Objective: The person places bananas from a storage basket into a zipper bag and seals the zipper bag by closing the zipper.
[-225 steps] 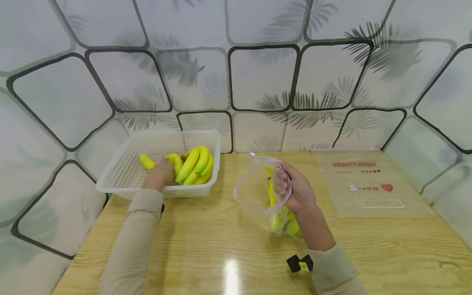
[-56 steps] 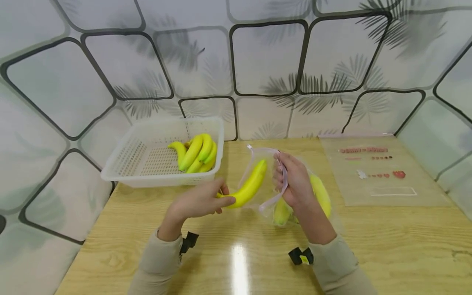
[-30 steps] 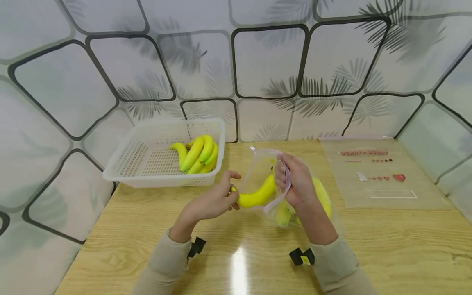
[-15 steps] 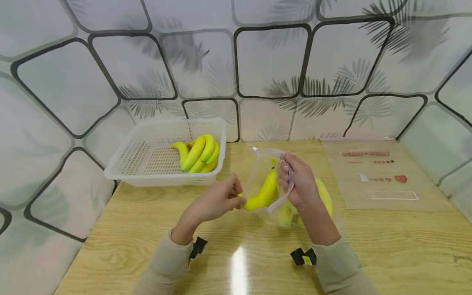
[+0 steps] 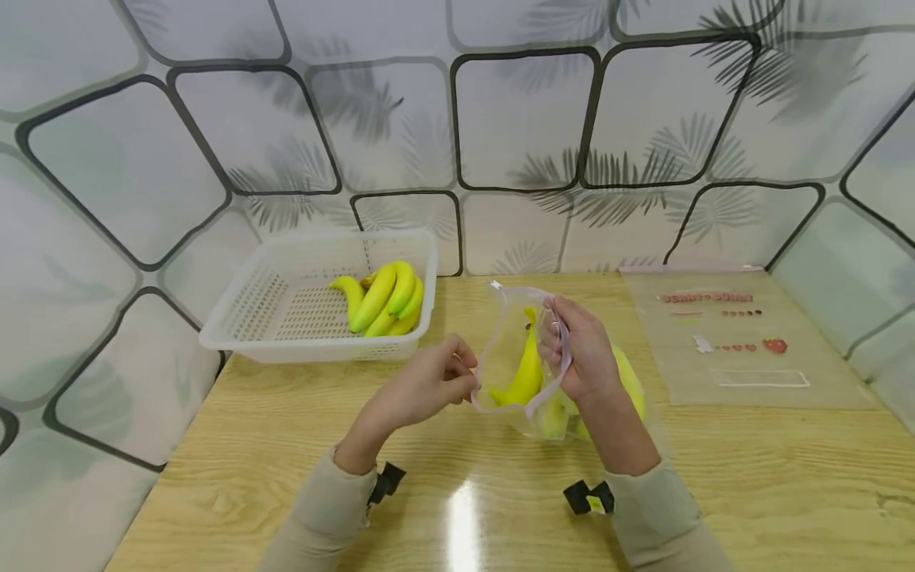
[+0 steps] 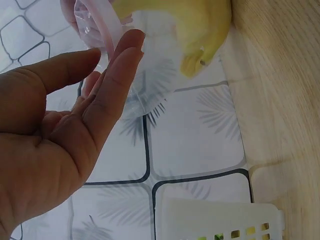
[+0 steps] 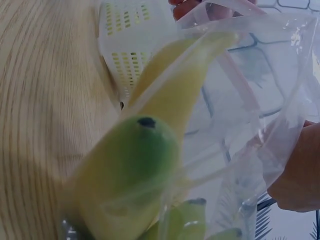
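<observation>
My right hand (image 5: 582,349) grips the far-right rim of a clear zip bag (image 5: 511,330) with a pale pink edge, holding its mouth open. Inside the bag, a yellow banana (image 5: 527,373) stands with its curved end low near the mouth. More bananas (image 5: 629,385) lie deeper in the bag, partly hidden by my right wrist. At the left side of the mouth, my left hand (image 5: 429,385) pinches the pink rim (image 6: 102,25) between thumb and fingers, and no banana is in it. In the right wrist view, a green-tipped banana (image 7: 145,160) shows through the plastic.
A white perforated basket (image 5: 286,349) at the back left holds a bunch of bananas (image 5: 386,298) in its right side. A flat printed zip bag (image 5: 743,381) lies at the back right of the wooden table (image 5: 400,492). A patterned backdrop (image 5: 525,119) rises behind.
My left hand took a banana from the basket over to the bag. The banana slid inside and tipped upright, and my left hand let go of its end. The right hand kept its grip.
</observation>
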Demonstrator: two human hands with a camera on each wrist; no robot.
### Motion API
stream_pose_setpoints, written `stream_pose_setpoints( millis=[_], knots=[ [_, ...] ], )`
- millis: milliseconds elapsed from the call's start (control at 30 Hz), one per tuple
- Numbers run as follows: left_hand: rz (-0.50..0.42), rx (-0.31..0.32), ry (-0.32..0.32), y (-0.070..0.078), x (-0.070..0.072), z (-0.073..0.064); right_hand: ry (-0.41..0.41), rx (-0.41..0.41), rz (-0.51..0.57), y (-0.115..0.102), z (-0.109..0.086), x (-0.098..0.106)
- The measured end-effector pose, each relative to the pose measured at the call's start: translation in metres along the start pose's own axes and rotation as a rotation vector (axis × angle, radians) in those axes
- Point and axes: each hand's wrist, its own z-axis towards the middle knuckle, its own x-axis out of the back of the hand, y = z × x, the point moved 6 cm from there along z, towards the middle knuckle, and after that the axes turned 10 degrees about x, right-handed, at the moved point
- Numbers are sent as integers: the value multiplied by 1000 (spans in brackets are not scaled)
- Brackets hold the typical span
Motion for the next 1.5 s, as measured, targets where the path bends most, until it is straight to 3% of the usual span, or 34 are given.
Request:
stream_pose_setpoints(
  millis=[167,500,667,867,1000,1133,1300,1500],
  knots=[
    [-44,26,50,-1,0,2,-13,4,-3,-5,-2,-1],
    [63,4,184,12,-4,12,-42,-7,50,-15,-10,-2],
    [148,-12,269,37,8,24,-77,10,119,-40,-11,-2],
    [270,-27,364,71,38,29,-86,85,118,-77,-12,-15],
    [375,-88,413,97,58,31,-87,177,79,-97,-16,-21],
    [439,-112,417,124,76,34,-80,276,13,-108,-18,-23],
    [527,-127,458,149,96,34,-12,402,-237,-120,-18,-19],
    [645,-117,498,162,101,34,46,565,-878,-142,-24,-18]
  ],
)
